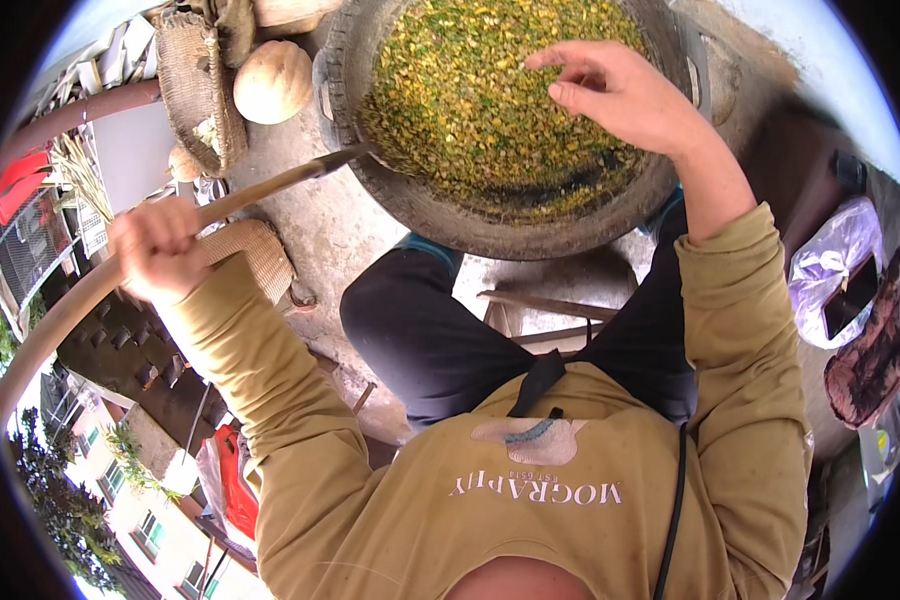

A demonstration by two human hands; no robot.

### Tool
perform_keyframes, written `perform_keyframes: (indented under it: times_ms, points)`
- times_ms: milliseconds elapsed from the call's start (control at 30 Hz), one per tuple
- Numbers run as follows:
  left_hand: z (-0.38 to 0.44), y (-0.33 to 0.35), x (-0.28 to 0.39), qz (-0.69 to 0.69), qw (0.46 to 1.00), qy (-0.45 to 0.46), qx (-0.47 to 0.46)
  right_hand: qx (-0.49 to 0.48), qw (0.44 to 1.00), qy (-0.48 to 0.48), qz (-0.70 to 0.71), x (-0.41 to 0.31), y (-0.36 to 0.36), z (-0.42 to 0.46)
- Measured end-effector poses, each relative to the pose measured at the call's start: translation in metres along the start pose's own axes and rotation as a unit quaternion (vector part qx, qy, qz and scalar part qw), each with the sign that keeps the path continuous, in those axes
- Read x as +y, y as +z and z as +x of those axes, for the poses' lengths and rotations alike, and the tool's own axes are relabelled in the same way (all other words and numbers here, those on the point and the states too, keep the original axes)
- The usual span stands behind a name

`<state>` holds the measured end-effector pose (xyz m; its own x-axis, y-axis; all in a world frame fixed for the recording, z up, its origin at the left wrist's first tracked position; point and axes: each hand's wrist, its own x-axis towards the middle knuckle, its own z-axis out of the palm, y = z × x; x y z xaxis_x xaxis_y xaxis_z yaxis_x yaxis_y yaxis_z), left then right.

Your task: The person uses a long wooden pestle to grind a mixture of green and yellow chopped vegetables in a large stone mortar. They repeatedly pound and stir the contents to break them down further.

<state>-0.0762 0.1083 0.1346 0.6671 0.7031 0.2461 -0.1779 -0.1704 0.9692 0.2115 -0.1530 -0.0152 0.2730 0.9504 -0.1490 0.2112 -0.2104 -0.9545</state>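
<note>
My left hand [157, 244] is closed around the long wooden handle [270, 189] of a tool and looks slightly blurred. The tool's dark metal neck slants over the rim of a wide, dark, round pan [487, 229], and its far end is hidden among the contents. Finely chopped yellow and green plant pieces [487, 90] fill much of the pan, with a darker patch of bare inner surface near my side. Above the pan's right part hovers my right hand [604, 90], fingers curled, thumb apart from them, holding nothing.
A pale ribbed pumpkin [274, 82] and a woven basket [199, 90] stand left of the pan. Under the pan's near edge is a wooden frame [547, 305] between my knees. At right lie a plastic bag [832, 262] and a phone [851, 298].
</note>
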Motion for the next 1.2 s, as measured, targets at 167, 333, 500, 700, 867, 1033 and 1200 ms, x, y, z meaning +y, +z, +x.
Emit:
perform_keyframes:
  times_ms: [167,333,500,700,867,1033,1200]
  points:
    - [-0.016,-0.013,-0.022,0.038,0.99,0.025,-0.132,0.014,1.0,-0.003,-0.01,0.0,0.0,-0.002]
    - [-0.013,0.001,-0.036,0.028,0.998,-0.012,0.05,0.014,1.0,-0.02,0.001,0.001,-0.002,0.001]
    - [-0.001,-0.025,0.007,-0.024,0.997,0.03,-0.064,0.015,1.0,0.002,0.001,0.006,-0.004,-0.005]
    - [-0.027,0.01,-0.061,0.099,0.994,0.008,0.055,-0.006,1.0,-0.015,0.019,0.002,-0.002,0.0]
    - [-0.012,0.001,0.0,0.035,0.998,0.038,-0.025,-0.018,0.999,-0.011,0.033,-0.002,0.003,-0.001]
    - [-0.036,-0.005,-0.09,0.061,0.994,0.035,0.082,-0.008,1.0,-0.006,-0.013,-0.005,0.003,-0.004]
    - [0.021,0.008,-0.054,0.039,0.998,0.036,0.039,-0.022,1.0,0.018,0.007,-0.009,0.004,-0.012]
